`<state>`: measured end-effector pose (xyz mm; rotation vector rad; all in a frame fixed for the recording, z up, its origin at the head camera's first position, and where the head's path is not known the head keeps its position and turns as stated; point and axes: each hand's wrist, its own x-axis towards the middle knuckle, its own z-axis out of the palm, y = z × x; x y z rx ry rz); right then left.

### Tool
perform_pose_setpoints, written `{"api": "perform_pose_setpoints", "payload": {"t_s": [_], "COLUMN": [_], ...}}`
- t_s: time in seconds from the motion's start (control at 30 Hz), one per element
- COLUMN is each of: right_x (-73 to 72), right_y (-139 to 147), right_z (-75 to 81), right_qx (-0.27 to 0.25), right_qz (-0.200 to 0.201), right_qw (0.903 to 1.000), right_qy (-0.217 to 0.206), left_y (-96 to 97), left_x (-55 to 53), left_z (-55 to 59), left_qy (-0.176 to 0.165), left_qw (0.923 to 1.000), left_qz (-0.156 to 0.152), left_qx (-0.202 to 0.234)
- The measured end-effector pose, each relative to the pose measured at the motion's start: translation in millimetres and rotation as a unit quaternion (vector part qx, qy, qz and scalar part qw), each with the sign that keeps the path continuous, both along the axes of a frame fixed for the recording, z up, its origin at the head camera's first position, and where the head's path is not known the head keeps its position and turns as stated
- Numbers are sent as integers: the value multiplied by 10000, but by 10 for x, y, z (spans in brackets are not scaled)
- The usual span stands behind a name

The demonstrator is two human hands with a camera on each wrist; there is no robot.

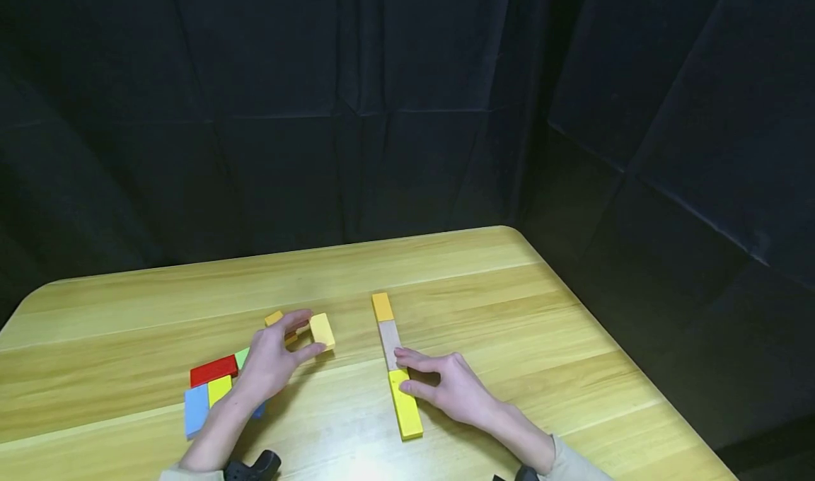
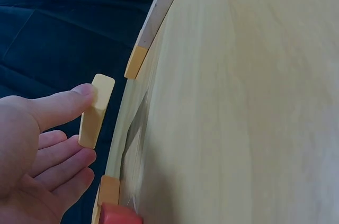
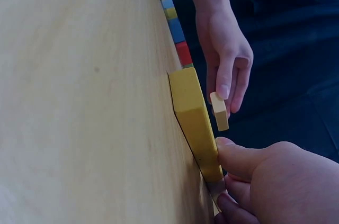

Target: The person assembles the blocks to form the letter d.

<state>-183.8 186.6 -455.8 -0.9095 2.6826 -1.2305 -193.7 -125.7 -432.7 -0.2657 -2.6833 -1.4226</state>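
A pale yellow block (image 1: 322, 329) is held just above the table between the thumb and fingers of my left hand (image 1: 270, 364). In the left wrist view, the thumb presses one face of this block (image 2: 96, 112). To the right lies a straight row: an orange block (image 1: 382, 306) at the far end, a pale greyish block (image 1: 390, 341) in the middle and a long yellow block (image 1: 406, 412) nearest me. My right hand (image 1: 455, 389) rests along the row's right side, thumb at the yellow block and fingertips at the greyish one.
Left of the row, a cluster of blocks lies partly under my left hand: a red block (image 1: 213, 371), a light blue block (image 1: 196, 410), a small yellow block (image 1: 219, 389), a green block (image 1: 242, 358) and orange ones. Dark curtains (image 1: 414, 177) hang behind the wooden table (image 1: 509, 297).
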Motion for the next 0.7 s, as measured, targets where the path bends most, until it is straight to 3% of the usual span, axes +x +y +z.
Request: {"api": "perform_pose_setpoints", "payload": {"t_s": [0.47, 0.7], "right_x": [-4, 0], "right_y": [-21, -10], "right_z": [-3, -7], "right_qx": [24, 33], "right_qz": [10, 10], "right_qw": [10000, 10000], "right_qy": [-3, 23], "left_y": [147, 253], "left_x": [-125, -246], "left_z": [-9, -30], "left_qy": [-49, -44], "left_qw": [9999, 9998], "left_qz": [-69, -158], "left_qx": [76, 102]}}
